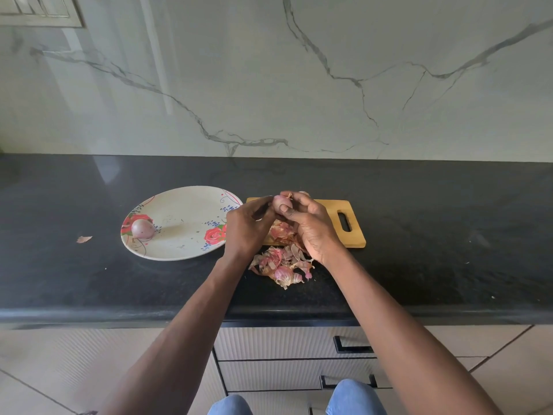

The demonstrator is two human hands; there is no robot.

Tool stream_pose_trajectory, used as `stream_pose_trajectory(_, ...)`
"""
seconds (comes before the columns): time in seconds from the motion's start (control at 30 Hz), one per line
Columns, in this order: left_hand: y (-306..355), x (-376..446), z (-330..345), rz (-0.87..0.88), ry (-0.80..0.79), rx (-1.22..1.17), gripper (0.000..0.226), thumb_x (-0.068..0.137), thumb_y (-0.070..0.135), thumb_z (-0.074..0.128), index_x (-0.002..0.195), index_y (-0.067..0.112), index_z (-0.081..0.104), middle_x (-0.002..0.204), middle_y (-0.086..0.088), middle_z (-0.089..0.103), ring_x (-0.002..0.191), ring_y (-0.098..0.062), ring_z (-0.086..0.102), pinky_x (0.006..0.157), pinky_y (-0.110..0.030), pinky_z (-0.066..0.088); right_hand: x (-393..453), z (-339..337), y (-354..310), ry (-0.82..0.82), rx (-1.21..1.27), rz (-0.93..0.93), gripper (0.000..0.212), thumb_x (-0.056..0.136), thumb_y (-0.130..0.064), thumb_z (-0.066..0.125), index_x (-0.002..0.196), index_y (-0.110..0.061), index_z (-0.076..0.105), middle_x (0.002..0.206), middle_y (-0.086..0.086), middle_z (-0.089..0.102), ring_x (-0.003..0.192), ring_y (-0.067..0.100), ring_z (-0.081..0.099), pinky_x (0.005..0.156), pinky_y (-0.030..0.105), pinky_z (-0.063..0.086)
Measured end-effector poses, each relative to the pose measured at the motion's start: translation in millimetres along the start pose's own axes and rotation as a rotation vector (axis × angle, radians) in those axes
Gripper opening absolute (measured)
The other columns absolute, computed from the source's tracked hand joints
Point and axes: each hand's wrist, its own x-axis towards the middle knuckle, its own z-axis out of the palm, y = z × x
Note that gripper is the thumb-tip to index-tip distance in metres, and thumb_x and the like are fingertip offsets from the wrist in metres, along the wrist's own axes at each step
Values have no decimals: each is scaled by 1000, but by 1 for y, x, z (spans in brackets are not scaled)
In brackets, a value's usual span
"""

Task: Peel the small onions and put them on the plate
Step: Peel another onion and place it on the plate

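Observation:
My right hand [311, 226] grips a small pinkish onion [280, 201] above the left end of a wooden cutting board [353, 235]. My left hand [247, 229] is curled beside it, its fingertips at the onion's left side; a thin dark thing shows in its fingers, too unclear to name. One peeled onion [142, 228] lies on the left part of a white flowered plate [179, 244], left of the board. A pale onion [303, 193] peeks out behind my right hand.
A heap of pink onion skins [281, 266] lies on the black counter [419, 265] in front of the board, with more skins on the board. One loose skin [84, 239] lies left of the plate. A marble wall stands behind; drawers [299, 354] are below the counter edge.

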Motion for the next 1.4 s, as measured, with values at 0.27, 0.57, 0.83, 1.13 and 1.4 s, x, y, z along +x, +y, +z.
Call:
stream_pose_trajectory(0.27,-3,2,-5,-39,-39,-24,26,91,17,74,117,12,76,100,3,78,92,-3,73,86,-36,61,0,-4,5,-3,-143,-3,23,90,-4,66,113,-8,70,113,16,73,111,31,68,104,52,50)
stream_pose_trajectory(0.57,-5,3,-6,-66,1,-3,21,91,11,73,111,10,77,97,-3,78,88,-11,74,84,-40,61,-3,-1,3,-71,-76,36,20,95,-5,63,100,-17,78,128,28,62,110,30,66,103,44,52)
stream_pose_trajectory(0.83,-7,8,1,-170,69,73,20,99,19,60,101,10,77,87,-11,77,75,-25,72,76,-43,60,-4,2,-7,-43,54,113,18,99,-3,55,111,-4,68,101,11,70,83,19,70,74,29,60)
stream_pose_trajectory(1.13,-3,4,-4,-43,-48,-45,33,94,24,71,124,12,71,122,-5,72,108,-7,70,91,-26,58,1,-6,-3,82,32,-2,37,69,-7,83,104,-19,78,117,17,72,113,35,67,99,48,53)
stream_pose_trajectory(1.4,1,1,-3,17,-58,-6,33,91,14,73,123,4,71,117,-10,73,104,-9,71,89,-17,56,0,-4,-4,81,-40,-37,44,80,4,76,122,-8,70,118,8,73,113,21,68,102,41,53)
